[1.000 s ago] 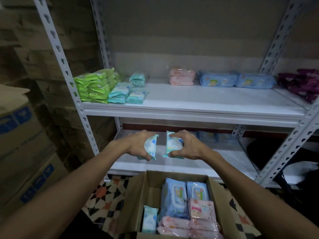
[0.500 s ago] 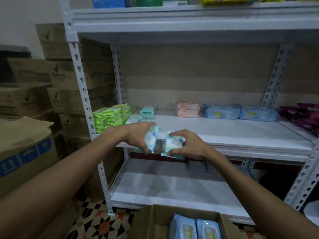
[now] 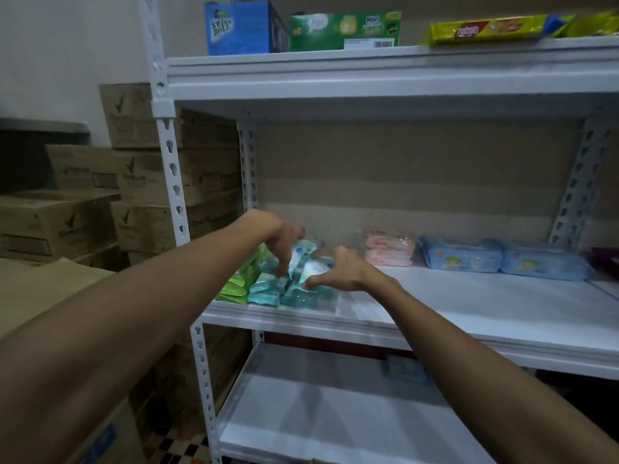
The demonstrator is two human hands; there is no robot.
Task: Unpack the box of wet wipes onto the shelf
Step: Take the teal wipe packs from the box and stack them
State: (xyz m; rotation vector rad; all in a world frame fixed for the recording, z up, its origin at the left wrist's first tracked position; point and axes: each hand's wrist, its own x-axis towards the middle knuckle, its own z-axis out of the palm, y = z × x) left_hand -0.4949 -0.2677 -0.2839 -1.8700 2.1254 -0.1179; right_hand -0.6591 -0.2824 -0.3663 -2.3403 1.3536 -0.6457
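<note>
Placing step in hand. Two small teal plastic wet-wipe packs gripped, one by left hand (image 3: 284, 241), one by right hand (image 3: 338, 271), lowered onto teal stack (image 3: 268, 291) on white metal shelf board (image 3: 469, 306), right of green packs (image 3: 239, 283). Next, judged: grips released, packs squared.

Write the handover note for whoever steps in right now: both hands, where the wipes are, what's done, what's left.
Left hand: over the teal wipes on the middle shelf, fingers closed on a small teal pack.
Right hand: beside it, closed on a second small pack over the same pile.
Done: green packs, teal packs, pink packs and blue packs already sit on the middle shelf.
Left: set down and release these two packs. The box is out of view, so check it for remaining wipes.
</note>
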